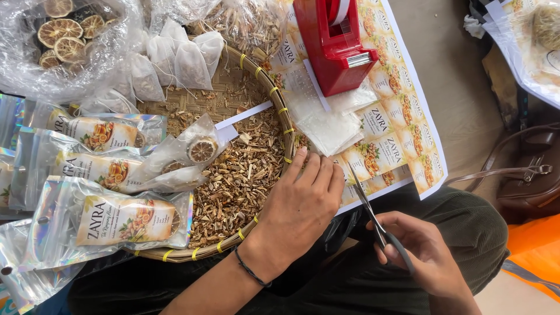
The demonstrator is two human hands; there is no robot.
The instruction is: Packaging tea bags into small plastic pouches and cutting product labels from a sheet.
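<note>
My left hand [300, 201] rests flat on the lower edge of a printed label sheet [402, 128], its fingers next to the rim of a round woven tray [279, 99]. My right hand [417, 251] grips a pair of scissors [373, 213], blades pointing up at the sheet's bottom edge beside my left fingers. The tray holds dried chopped herb pieces [239, 175] and a clear pouch with a dried citrus slice [201, 150].
A red tape dispenser [335, 44] stands on the label sheet, with small white filter bags [329, 125] beside it. Filled shiny pouches [108, 219] lie at the left. A plastic bag of dried citrus slices [61, 35] sits top left. A brown handbag [534, 175] lies right.
</note>
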